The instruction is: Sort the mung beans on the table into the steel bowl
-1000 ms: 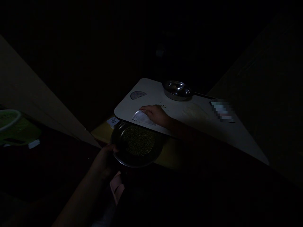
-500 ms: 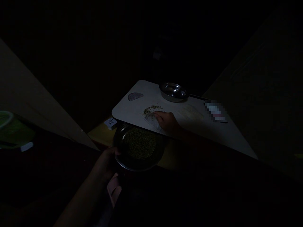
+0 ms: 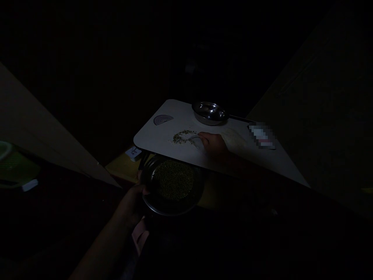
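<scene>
In dim light, my left hand grips the left rim of a metal bowl. The bowl holds many small green beans, which look like mung beans. It is held level, just below the near edge of a white tabletop. My right hand rests over the tabletop, thumb and fingers pinched beside a small scatter of beans. A pale shape shows at the fingertips; whether it is held or printed on the table I cannot make out.
An empty-looking shiny steel bowl stands at the table's far edge. A protractor shape marks the left corner. To the right lies a blurred-out flat object. A small white box and a green basket are at left.
My right hand has moved slightly right, away from the scattered beans, which look more spread out. My left hand still grips the bowl. The view has shifted a little.
</scene>
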Tool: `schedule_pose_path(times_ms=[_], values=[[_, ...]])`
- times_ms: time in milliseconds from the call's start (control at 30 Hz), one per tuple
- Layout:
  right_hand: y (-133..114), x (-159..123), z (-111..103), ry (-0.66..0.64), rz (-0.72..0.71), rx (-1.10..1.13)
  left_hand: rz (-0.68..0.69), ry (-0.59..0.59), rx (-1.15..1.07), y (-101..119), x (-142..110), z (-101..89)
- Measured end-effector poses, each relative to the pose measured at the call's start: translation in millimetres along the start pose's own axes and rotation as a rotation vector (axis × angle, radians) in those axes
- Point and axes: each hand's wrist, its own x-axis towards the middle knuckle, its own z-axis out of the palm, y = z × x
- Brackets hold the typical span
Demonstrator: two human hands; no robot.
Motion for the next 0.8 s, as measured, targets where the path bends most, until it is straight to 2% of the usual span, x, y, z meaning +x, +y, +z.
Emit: schedule_pose_path(times_ms=[133, 333, 467, 633, 800], values=[[-8, 8, 7, 0.026, -0.008, -0.022, 0.031, -0.003, 0.049, 0, 0, 2.6], [-24, 10, 20, -0.006, -0.035, 0.0, 0.001, 0.152, 0.014, 3, -8, 15.9], [-30, 9, 23, 0.003, -0.05, 0.063, -0.024, 0.143, 0.014, 5, -10, 18.0], [-29, 8, 14, 0.046, -0.081, 0.133, 0.048, 0.121, 0.0, 2, -8, 14.0], [-32, -3, 13, 0.017, -0.122, 0.161, 0.003, 0.112, 0.018, 1, -5, 11.4]])
